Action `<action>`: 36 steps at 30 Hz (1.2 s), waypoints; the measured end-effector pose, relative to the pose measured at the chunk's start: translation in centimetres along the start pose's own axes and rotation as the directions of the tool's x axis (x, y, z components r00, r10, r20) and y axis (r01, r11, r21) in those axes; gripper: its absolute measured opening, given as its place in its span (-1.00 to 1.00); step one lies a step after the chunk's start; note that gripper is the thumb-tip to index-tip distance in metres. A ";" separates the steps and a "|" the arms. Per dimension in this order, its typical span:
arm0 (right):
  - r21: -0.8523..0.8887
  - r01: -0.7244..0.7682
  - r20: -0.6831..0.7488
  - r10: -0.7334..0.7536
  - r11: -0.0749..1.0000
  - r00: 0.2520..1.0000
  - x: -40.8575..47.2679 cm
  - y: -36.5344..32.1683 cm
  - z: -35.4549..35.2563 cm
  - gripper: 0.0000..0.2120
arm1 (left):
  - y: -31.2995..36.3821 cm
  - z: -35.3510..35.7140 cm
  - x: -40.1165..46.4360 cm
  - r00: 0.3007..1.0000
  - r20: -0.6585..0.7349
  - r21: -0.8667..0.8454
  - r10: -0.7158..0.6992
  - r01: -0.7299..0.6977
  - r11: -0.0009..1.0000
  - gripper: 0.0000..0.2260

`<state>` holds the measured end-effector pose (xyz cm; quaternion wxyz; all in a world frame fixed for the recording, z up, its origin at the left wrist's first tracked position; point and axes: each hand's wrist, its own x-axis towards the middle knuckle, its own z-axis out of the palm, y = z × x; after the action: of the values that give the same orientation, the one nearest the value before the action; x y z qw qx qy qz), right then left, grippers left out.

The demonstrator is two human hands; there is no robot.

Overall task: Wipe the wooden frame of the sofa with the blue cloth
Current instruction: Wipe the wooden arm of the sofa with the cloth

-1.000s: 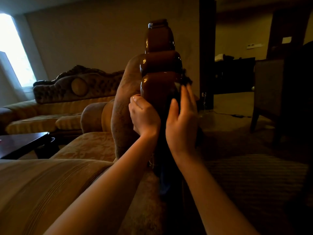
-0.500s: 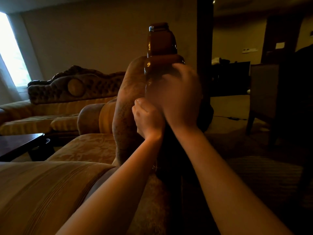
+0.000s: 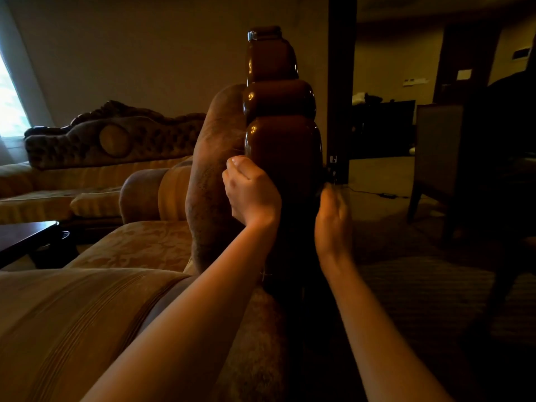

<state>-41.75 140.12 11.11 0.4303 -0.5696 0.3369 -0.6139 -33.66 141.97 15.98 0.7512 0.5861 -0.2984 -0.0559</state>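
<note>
The sofa's wooden frame (image 3: pixel 282 146) is a glossy dark brown carved post that rises in the middle of the view beside the tan upholstered backrest (image 3: pixel 211 181). My left hand (image 3: pixel 251 194) is curled against the post's left edge, thumb on top, gripping it. On the post's right side, lower down, my right hand (image 3: pixel 333 219) is blurred with motion. At its fingertips shows a small dark fold of the blue cloth (image 3: pixel 324 185). The rest of the cloth is lost in shadow.
The sofa's seat cushions (image 3: pixel 136 248) spread out at lower left. A second sofa (image 3: pixel 110 140) stands against the far wall under a bright window. A dark coffee table (image 3: pixel 26 236) is at the left, an armchair (image 3: pixel 438 158) at the right, and a dark pillar (image 3: pixel 342 82) stands behind the post.
My right hand has slid from the front of the post, where it pressed half a second ago, down to the post's right side. My left hand has stayed at the left edge.
</note>
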 end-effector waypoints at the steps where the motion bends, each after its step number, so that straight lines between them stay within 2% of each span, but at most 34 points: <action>1: -0.015 0.071 -0.009 -0.071 0.997 0.997 -0.7 -0.1 0.3 -0.59 | 0.0 0.0 0.0 1.000 -0.005 0.002 0.002 -0.002 1.000 -0.64; 3: -0.073 0.271 -0.031 -0.274 0.960 0.961 -0.8 -1.4 1.3 -0.56 | -0.1 0.1 0.1 1.000 -0.010 0.005 0.008 -0.008 1.000 -0.62; 5: -0.241 0.471 -0.059 -0.497 0.849 0.866 0.5 -3.1 2.4 -0.53 | -0.1 0.1 0.1 1.000 -0.013 0.006 0.018 -0.018 1.000 -0.63; 7: -0.404 0.581 -0.002 -0.636 0.707 0.772 2.9 -4.8 2.8 -0.53 | 0.0 0.1 0.0 1.000 -0.017 0.007 0.018 -0.018 1.000 -0.63; 8: -0.443 0.597 0.030 -0.654 0.669 0.756 4.3 -5.2 2.7 -0.54 | -0.1 0.0 0.0 1.000 -0.015 0.003 0.014 -0.014 1.000 -0.63; 9: -0.430 0.576 0.059 -0.614 0.696 0.787 5.6 -5.5 2.5 -0.56 | -0.1 0.0 0.1 1.000 -0.008 -0.003 0.010 -0.010 1.000 -0.63; 10: -0.360 0.509 0.071 -0.521 0.782 0.851 6.8 -5.5 2.1 -0.57 | -0.1 -0.1 0.2 1.000 0.005 -0.014 0.007 -0.007 1.000 -0.64; 12: -0.166 0.239 0.073 -0.230 0.957 0.971 8.4 -5.0 1.1 -0.57 | -0.1 -0.1 0.3 1.000 0.025 -0.030 0.006 -0.006 1.000 -0.63; 14: -0.084 0.020 0.042 -0.017 0.996 0.999 7.3 -3.9 0.3 -0.59 | -0.3 -0.2 0.2 1.000 0.023 -0.026 0.011 -0.010 1.000 -0.63; 16: -0.034 -0.049 -0.038 0.047 0.998 0.998 4.2 -2.2 0.1 -0.64 | -0.3 -0.2 0.2 1.000 0.018 -0.022 0.018 -0.018 1.000 -0.64; 17: -0.005 -0.022 -0.093 0.022 1.000 0.995 2.4 -1.6 0.2 -0.69 | -0.3 -0.2 0.2 1.000 0.016 -0.021 0.022 -0.022 1.000 -0.64; 19: -0.021 0.129 -0.176 -0.130 0.991 0.976 -0.4 -1.1 0.7 -0.79 | -0.3 -0.2 0.1 0.999 0.017 -0.025 0.032 -0.032 0.999 -0.66; 20: -0.049 0.195 -0.219 -0.201 0.980 0.955 -1.2 -0.9 1.1 -0.78 | -0.2 -0.3 0.1 0.999 0.025 -0.039 0.037 -0.036 0.999 -0.67; 22: -0.040 0.242 -0.277 -0.244 0.969 0.929 -2.3 -1.4 1.8 -0.72 | 0.0 -0.6 0.3 0.997 0.073 -0.082 0.036 -0.030 0.996 -0.67; 25: 0.012 0.286 -0.265 -0.273 0.958 0.925 -3.8 -3.5 2.3 -0.66 | -0.1 -2.0 0.5 0.986 0.164 -0.149 0.030 -0.005 0.989 -0.70; 26: -0.004 0.338 -0.239 -0.329 0.941 0.914 -4.3 -4.4 2.6 -0.66 | -0.6 -2.8 0.0 0.985 0.153 -0.162 0.080 -0.055 0.985 -0.71; 27: -0.008 0.397 -0.211 -0.389 0.918 0.897 -4.6 -5.5 2.8 -0.66 | -1.4 -3.9 -1.0 0.973 0.116 -0.168 0.197 -0.177 0.970 -0.70; 28: 0.005 0.453 -0.187 -0.444 0.892 0.876 -4.9 -6.6 3.1 -0.67 | -2.3 -5.1 -2.4 0.927 0.097 -0.168 0.364 -0.345 0.924 -0.69; 29: 0.025 0.496 -0.166 -0.485 0.868 0.858 -5.0 -7.6 3.3 -0.68 | -3.4 -6.3 -3.6 0.842 0.123 -0.176 0.526 -0.503 0.846 -0.69; 30: 0.052 0.519 -0.141 -0.508 0.853 0.850 -4.8 -8.5 3.6 -0.70 | -4.5 -7.2 -4.5 0.741 0.190 -0.213 0.644 -0.609 0.764 -0.70; 31: 0.086 0.527 -0.104 -0.518 0.846 0.849 -4.6 -9.3 3.9 -0.73 | -5.2 -7.9 -4.9 0.664 0.281 -0.256 0.693 -0.644 0.721 -0.69; 32: 0.115 0.529 -0.056 -0.526 0.841 0.849 -4.4 -10.0 4.3 -0.74 | -5.3 -8.4 -5.0 0.625 0.378 -0.293 0.683 -0.619 0.728 -0.67; 33: 0.120 0.537 -0.006 -0.541 0.835 0.841 -4.2 -10.6 4.7 -0.74 | -4.9 -8.7 -4.8 0.615 0.464 -0.325 0.638 -0.552 0.768 -0.62; 35: 0.092 0.583 0.061 -0.589 0.807 0.806 -3.3 -11.5 5.3 -0.74 | -3.1 -9.0 -4.3 0.645 0.540 -0.381 0.541 -0.386 0.840 -0.52; 36: 0.076 0.609 0.070 -0.614 0.789 0.786 -2.7 -11.9 5.5 -0.74 | -2.1 -9.1 -3.8 0.668 0.524 -0.400 0.528 -0.354 0.845 -0.51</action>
<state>-38.07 147.81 21.48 0.2371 -0.6646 0.0993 -0.7016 -31.56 150.69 11.38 0.6734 0.3382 -0.6501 -0.0979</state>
